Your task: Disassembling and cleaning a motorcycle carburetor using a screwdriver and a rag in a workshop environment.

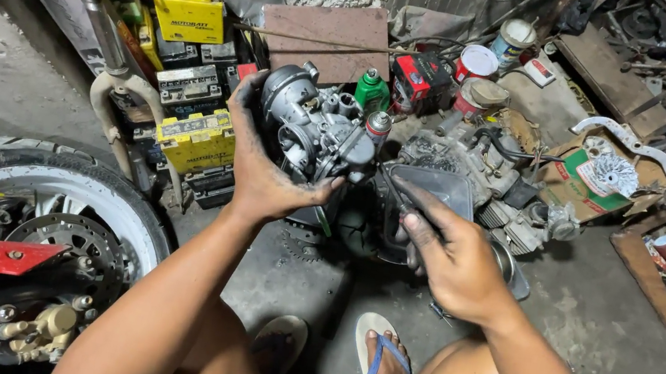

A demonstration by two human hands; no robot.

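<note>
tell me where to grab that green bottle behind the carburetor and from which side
Probably by its body, from above and slightly from the right. The green bottle stands upright with its cap on top. The carburetor held in the left hand blocks its near side, and a black and red box crowds its right, so the top is the freest way in.

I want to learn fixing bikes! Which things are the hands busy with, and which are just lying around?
In hand:
- carburetor, held by the left hand
- dark plastic part, under the right hand

Lying about:
- yellow batteries
- green bottle
- red cans
- engine parts
- motorcycle wheel
- cardboard box
</note>
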